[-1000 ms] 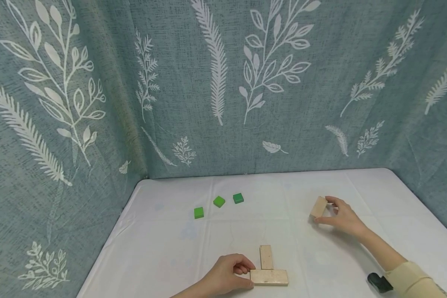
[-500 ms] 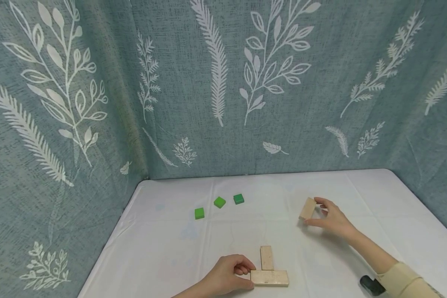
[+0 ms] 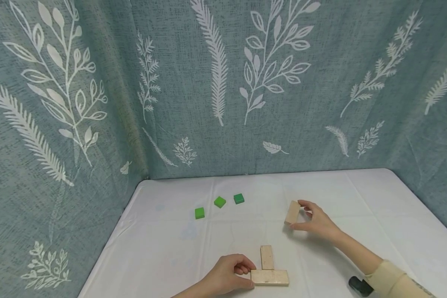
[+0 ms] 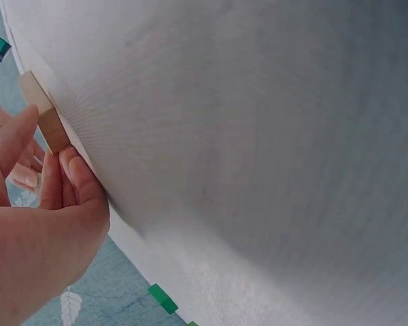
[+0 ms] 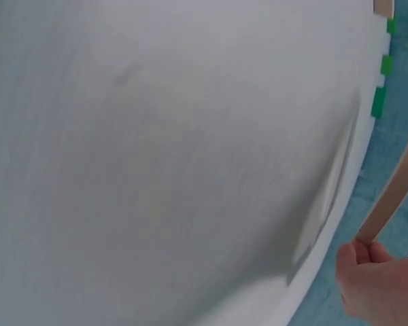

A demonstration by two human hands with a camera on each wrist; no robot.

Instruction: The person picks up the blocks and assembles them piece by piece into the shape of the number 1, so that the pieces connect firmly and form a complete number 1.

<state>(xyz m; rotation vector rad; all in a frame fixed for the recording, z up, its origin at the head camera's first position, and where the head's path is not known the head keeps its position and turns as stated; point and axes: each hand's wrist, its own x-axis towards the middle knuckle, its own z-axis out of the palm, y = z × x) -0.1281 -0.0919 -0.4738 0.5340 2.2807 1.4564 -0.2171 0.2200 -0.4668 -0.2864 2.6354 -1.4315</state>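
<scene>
In the head view, two pale wooden blocks form a T on the white table [image 3: 164,240]. Its crosspiece, a wooden block [image 3: 270,277], lies sideways at the front. Behind it, end toward its long side, lies the second wooden block [image 3: 267,257]. My left hand [image 3: 229,274] pinches the left end of the crosspiece between thumb and fingers; the left wrist view shows this wooden block [image 4: 44,112] from its end. Back and to the right, my right hand [image 3: 316,223] grips a third wooden block [image 3: 292,212] by its ends, tilted above the table with a shadow beneath.
Three small green blocks, one at the left [image 3: 199,213], one in the middle [image 3: 219,202] and a darker one [image 3: 239,198], lie at the back left. A black object [image 3: 360,286] shows by the right sleeve. A patterned curtain [image 3: 268,103] hangs behind the table.
My right hand has carried its wooden block leftward and slightly toward me. The left hand and the two blocks in the T have stayed where they were.
</scene>
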